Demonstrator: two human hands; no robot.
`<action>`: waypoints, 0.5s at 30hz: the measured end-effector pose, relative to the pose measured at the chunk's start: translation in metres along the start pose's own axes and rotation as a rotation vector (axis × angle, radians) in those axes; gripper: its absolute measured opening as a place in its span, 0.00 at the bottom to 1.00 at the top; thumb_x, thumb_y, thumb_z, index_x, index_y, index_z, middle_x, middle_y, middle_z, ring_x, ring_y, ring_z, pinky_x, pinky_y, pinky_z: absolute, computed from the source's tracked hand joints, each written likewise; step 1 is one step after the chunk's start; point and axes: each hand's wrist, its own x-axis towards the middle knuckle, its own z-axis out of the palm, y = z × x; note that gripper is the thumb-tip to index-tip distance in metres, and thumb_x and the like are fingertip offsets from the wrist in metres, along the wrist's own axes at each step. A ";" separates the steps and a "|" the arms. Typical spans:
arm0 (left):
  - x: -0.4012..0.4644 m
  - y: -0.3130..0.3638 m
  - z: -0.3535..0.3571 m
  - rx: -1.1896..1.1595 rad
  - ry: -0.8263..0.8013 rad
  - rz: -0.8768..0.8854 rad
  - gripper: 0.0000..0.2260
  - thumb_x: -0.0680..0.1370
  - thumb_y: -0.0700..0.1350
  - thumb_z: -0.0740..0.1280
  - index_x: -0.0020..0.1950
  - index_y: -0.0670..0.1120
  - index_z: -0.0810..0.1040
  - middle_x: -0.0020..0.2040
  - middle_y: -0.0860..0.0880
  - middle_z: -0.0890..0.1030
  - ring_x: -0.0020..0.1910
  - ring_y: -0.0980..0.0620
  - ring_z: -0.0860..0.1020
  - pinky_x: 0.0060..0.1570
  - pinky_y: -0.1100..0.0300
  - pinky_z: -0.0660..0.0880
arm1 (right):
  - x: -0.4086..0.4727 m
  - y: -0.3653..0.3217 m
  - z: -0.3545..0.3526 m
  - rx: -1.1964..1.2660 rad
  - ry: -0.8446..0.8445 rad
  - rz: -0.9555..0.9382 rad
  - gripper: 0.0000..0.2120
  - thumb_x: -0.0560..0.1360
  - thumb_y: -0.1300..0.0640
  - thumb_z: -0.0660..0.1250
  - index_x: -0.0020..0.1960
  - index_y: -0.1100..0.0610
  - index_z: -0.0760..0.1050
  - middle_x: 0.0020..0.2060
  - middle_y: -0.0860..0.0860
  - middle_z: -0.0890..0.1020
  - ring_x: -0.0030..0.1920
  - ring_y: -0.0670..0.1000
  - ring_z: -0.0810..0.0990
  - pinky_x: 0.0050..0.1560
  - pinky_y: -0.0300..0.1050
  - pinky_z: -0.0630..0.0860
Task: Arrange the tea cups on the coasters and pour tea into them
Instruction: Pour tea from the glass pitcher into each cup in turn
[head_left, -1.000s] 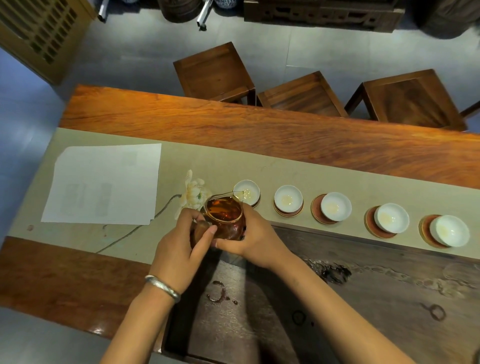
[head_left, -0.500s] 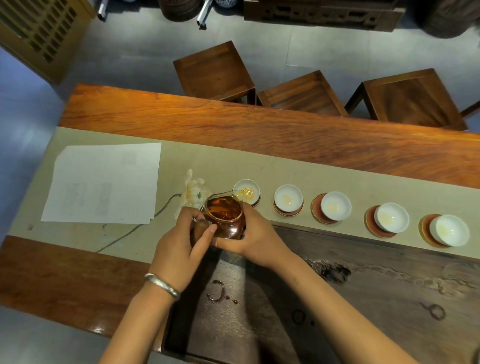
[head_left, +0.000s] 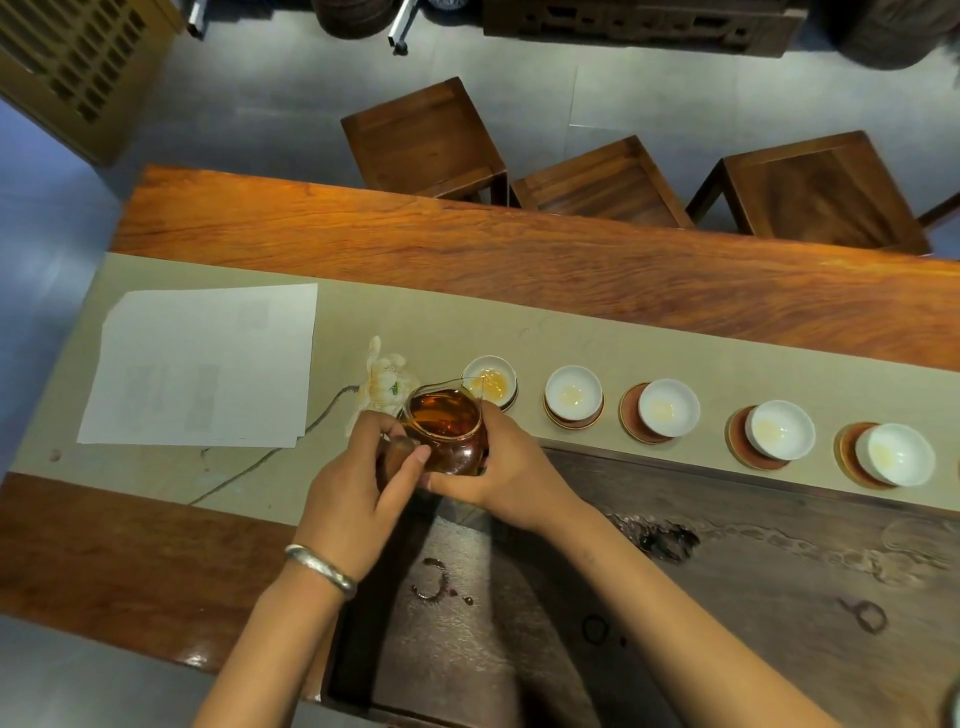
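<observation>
A glass pitcher (head_left: 444, 423) of dark amber tea is tilted, its spout over the leftmost white cup (head_left: 491, 380), where amber tea is pooling. My right hand (head_left: 506, 470) grips the pitcher's right side. My left hand (head_left: 361, 480) holds its left side and handle, a silver bangle on that wrist. Several more white cups stand in a row on brown coasters: one (head_left: 573, 392), another (head_left: 668, 408), another (head_left: 779, 430), and the rightmost (head_left: 894, 453). Each holds only a faint yellowish trace at the bottom.
The cups stand on a beige runner (head_left: 597, 343) across the wooden table (head_left: 467, 249). White paper sheets (head_left: 200, 364) lie at the left, beside a painted flower (head_left: 382, 379). A dark wet tea tray (head_left: 675, 597) fills the near side. Three wooden stools (head_left: 423, 135) stand beyond the table.
The pitcher has tilted a little further toward the leftmost cup, and the amber tea in that cup has grown. Both hands have stayed in place.
</observation>
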 end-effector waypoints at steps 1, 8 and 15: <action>0.000 0.000 0.000 -0.008 0.000 0.000 0.11 0.73 0.61 0.59 0.50 0.56 0.65 0.30 0.56 0.75 0.29 0.61 0.76 0.22 0.69 0.66 | 0.000 0.000 0.000 0.002 0.000 0.004 0.31 0.69 0.50 0.81 0.68 0.48 0.73 0.62 0.44 0.81 0.62 0.43 0.79 0.66 0.49 0.77; 0.000 -0.001 0.001 -0.034 -0.002 0.001 0.09 0.74 0.60 0.60 0.49 0.58 0.64 0.29 0.55 0.75 0.33 0.63 0.76 0.26 0.72 0.69 | 0.001 0.003 0.000 -0.006 -0.015 0.008 0.31 0.69 0.50 0.82 0.66 0.45 0.71 0.59 0.40 0.79 0.61 0.40 0.78 0.63 0.36 0.74; 0.001 -0.001 0.001 -0.031 0.000 0.010 0.09 0.74 0.60 0.60 0.49 0.58 0.64 0.29 0.55 0.75 0.34 0.62 0.76 0.26 0.72 0.69 | 0.001 0.004 0.000 -0.036 0.000 -0.008 0.29 0.69 0.49 0.81 0.63 0.35 0.70 0.58 0.37 0.79 0.59 0.36 0.77 0.63 0.33 0.74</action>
